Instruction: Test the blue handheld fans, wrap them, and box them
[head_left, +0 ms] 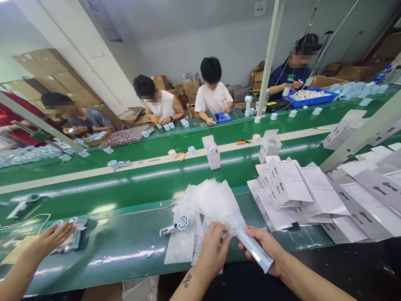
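Observation:
A pale blue handheld fan [254, 247] lies slanted in front of me, handle end toward the lower right. My right hand [269, 246] is wrapped around its handle. At the fan's head end, the fingers of my left hand [213, 246] pinch a clear bubble-wrap bag [231, 225], which covers the head. A pile of bubble-wrap bags [208, 200] is spread on the bench just beyond my hands. Another small fan [183, 222] with a round, slotted head rests at the pile's left edge, touched by neither hand.
Printed white boxes [293, 184] are stacked to the right. A co-worker's hand [54, 238] rests on wrapped parts at left. Across the green conveyor [150, 177] sit several co-workers; an open white box [212, 155], orange-handled pliers [181, 155] and a blue tray [308, 100] stand farther off.

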A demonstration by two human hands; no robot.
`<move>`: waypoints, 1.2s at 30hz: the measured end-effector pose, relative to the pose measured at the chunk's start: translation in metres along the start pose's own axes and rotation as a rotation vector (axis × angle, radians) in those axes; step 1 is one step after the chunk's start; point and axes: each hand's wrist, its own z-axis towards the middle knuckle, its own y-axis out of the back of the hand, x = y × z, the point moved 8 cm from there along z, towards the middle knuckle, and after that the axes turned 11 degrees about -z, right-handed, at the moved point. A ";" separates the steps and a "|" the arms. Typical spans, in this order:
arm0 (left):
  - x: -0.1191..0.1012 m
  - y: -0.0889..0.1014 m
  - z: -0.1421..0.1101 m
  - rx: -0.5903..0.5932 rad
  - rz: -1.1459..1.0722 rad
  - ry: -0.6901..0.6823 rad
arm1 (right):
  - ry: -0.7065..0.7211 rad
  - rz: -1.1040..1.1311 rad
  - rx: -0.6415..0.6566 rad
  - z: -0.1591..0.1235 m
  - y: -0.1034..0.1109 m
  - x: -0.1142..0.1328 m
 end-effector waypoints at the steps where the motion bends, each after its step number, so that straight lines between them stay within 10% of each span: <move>1: -0.002 0.000 0.000 -0.001 0.001 -0.024 | -0.008 0.014 -0.012 0.001 0.002 -0.002; 6: -0.018 -0.025 -0.020 0.178 0.088 -0.203 | -0.154 0.046 -0.148 0.006 0.011 -0.023; 14: -0.008 -0.023 -0.004 0.102 -0.121 0.208 | -0.121 -0.213 -0.192 0.013 0.022 -0.033; 21: 0.002 0.005 -0.001 -0.011 -0.505 0.525 | 0.608 -1.167 -0.286 -0.043 0.010 0.063; 24: -0.007 0.013 0.000 -0.003 -0.489 0.515 | 0.648 -1.304 -0.282 -0.070 -0.007 0.083; 30: -0.014 0.032 0.004 -0.042 -0.426 0.423 | 0.729 -1.217 -0.206 -0.084 -0.026 0.106; 36: -0.008 -0.006 0.012 0.087 -0.617 0.355 | 0.292 -0.740 -0.044 -0.037 -0.037 0.076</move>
